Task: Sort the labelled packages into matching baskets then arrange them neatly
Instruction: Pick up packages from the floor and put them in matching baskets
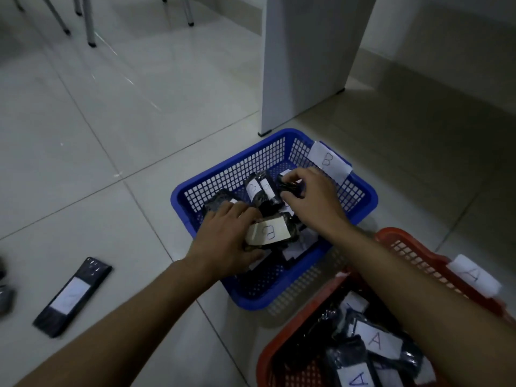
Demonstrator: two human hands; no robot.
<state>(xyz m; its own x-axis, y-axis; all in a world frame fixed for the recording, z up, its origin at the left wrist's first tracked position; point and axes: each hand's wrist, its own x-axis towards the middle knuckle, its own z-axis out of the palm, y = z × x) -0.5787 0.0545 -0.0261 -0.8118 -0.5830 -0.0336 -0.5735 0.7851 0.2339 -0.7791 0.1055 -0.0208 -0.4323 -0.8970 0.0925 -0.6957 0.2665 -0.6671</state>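
free: floor left [83, 152] | blocked: white panel [304, 65] behind blue basket [195, 188]

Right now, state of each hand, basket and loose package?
left hand: in the blue basket, gripping a B package
right hand: in the blue basket, pinching a dark package
blue basket: upright on the floor, tagged B, packages jumbled
red basket: upright beside it, tagged A, holds A packages
package on floor: flat, outside both baskets, label unreadable
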